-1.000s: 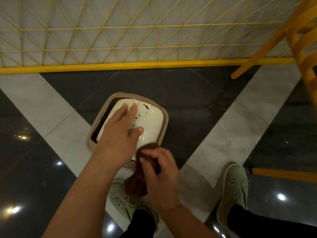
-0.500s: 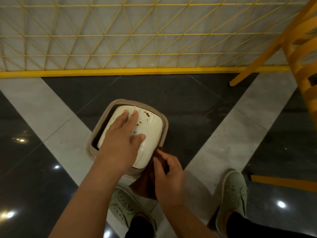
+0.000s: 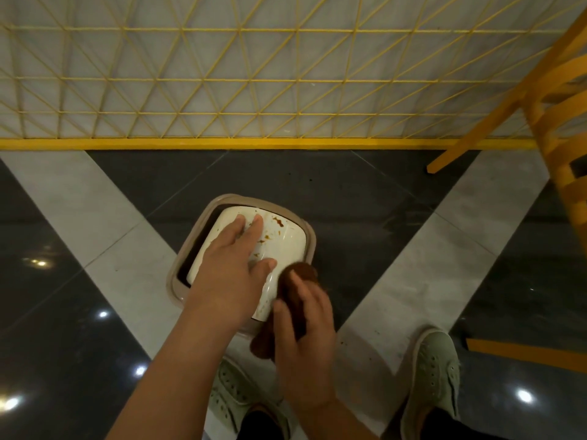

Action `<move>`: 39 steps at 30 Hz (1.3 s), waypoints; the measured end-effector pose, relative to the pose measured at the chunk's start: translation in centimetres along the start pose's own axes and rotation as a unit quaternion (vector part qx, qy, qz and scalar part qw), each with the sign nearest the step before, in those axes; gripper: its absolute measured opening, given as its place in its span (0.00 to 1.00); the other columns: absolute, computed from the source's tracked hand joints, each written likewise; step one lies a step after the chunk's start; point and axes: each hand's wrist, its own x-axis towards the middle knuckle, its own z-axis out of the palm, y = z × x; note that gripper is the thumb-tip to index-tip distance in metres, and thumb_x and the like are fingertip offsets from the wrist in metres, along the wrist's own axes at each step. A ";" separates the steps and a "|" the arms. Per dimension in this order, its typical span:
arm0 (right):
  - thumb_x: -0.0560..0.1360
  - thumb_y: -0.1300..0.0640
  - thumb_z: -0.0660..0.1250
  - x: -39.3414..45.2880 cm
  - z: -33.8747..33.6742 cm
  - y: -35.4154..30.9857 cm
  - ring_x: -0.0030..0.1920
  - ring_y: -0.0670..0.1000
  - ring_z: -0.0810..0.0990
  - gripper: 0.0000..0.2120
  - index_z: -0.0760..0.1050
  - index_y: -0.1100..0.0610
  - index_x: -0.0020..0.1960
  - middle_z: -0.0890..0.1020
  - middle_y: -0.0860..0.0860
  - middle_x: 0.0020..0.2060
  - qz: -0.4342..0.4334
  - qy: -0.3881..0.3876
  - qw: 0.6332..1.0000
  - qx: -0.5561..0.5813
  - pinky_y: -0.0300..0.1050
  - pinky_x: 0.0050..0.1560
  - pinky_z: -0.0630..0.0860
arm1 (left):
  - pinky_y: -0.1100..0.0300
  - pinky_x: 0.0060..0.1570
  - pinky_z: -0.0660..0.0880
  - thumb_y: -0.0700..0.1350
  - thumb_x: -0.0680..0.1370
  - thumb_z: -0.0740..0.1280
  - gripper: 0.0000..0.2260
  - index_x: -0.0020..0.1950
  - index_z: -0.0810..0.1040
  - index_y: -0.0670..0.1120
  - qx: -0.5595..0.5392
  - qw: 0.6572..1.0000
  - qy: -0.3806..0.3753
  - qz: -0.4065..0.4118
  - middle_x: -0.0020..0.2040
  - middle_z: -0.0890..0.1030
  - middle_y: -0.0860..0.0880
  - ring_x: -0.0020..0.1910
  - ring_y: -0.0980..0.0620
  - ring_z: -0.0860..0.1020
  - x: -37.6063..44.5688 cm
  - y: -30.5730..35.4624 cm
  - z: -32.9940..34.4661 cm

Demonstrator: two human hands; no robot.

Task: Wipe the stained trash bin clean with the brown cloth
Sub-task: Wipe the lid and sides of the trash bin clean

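Now my right hand (image 3: 301,315), clutching the brown cloth (image 3: 298,274), has come back up from the bin's near corner onto the lid (image 3: 286,246) edge. Left hand (image 3: 235,271) stays flat & open on top. Stains at lid's far side untouched, so wiping's barely begun imo.

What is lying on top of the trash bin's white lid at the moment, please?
The left hand lies flat on the white lid, with brown stains beside its fingers. The brown cloth, gripped by the right hand, touches the lid's near edge. Whatever lies beneath the palm is hidden.
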 end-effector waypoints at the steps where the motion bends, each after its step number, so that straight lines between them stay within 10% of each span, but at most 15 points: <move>1: 0.77 0.47 0.61 -1.5 -0.1 0.3 0.66 0.38 0.67 0.20 0.66 0.34 0.67 0.65 0.32 0.65 -0.038 -0.019 0.999 -0.022 0.30 0.62 0.67 | 0.56 0.70 0.57 0.51 0.79 0.63 0.29 0.76 0.53 0.59 0.002 1.000 0.000 0.002 0.78 0.52 0.57 0.75 0.54 0.52 0.0 0.0 0.0; 5: 0.78 0.59 0.63 1.4 -1.2 0.4 0.64 0.38 0.68 0.20 0.69 0.42 0.66 0.68 0.36 0.62 -0.094 -0.013 0.994 -0.050 0.29 0.64 0.64 | 0.56 0.71 0.56 0.51 0.79 0.63 0.29 0.77 0.53 0.59 0.003 1.000 -0.002 0.006 0.78 0.52 0.56 0.75 0.54 0.52 -0.1 -0.1 0.1; 15: 0.78 0.55 0.62 6.7 -2.5 -0.9 0.61 0.39 0.72 0.15 0.72 0.41 0.63 0.73 0.38 0.59 -0.102 -0.029 0.990 -0.097 0.40 0.64 0.70 | 0.55 0.71 0.57 0.50 0.79 0.63 0.29 0.76 0.54 0.59 -0.021 1.000 -0.007 -0.002 0.77 0.52 0.56 0.75 0.54 0.52 -0.1 0.1 -0.1; 29: 0.79 0.52 0.60 8.0 -2.0 -1.7 0.58 0.37 0.71 0.15 0.72 0.44 0.65 0.69 0.36 0.56 -0.087 -0.018 0.989 -0.122 0.28 0.58 0.67 | 0.54 0.71 0.57 0.49 0.81 0.58 0.25 0.76 0.53 0.61 -0.029 0.999 -0.023 -0.008 0.77 0.51 0.58 0.75 0.54 0.53 0.1 -0.2 -0.1; 35: 0.77 0.53 0.64 0.6 -2.6 1.2 0.59 0.43 0.72 0.15 0.75 0.48 0.64 0.73 0.43 0.57 -0.220 -0.121 0.962 -0.107 0.35 0.60 0.69 | 0.59 0.72 0.51 0.45 0.82 0.58 0.24 0.76 0.56 0.59 -0.050 0.999 -0.018 0.013 0.78 0.52 0.57 0.75 0.56 0.51 0.2 -0.5 0.0; 39: 0.76 0.57 0.65 3.7 -3.0 0.8 0.56 0.42 0.73 0.13 0.78 0.51 0.60 0.74 0.44 0.54 -0.209 -0.047 0.971 -0.110 0.35 0.60 0.70 | 0.61 0.70 0.51 0.47 0.82 0.58 0.24 0.76 0.55 0.59 -0.031 0.999 -0.017 0.018 0.78 0.51 0.57 0.76 0.56 0.50 0.4 -0.7 0.1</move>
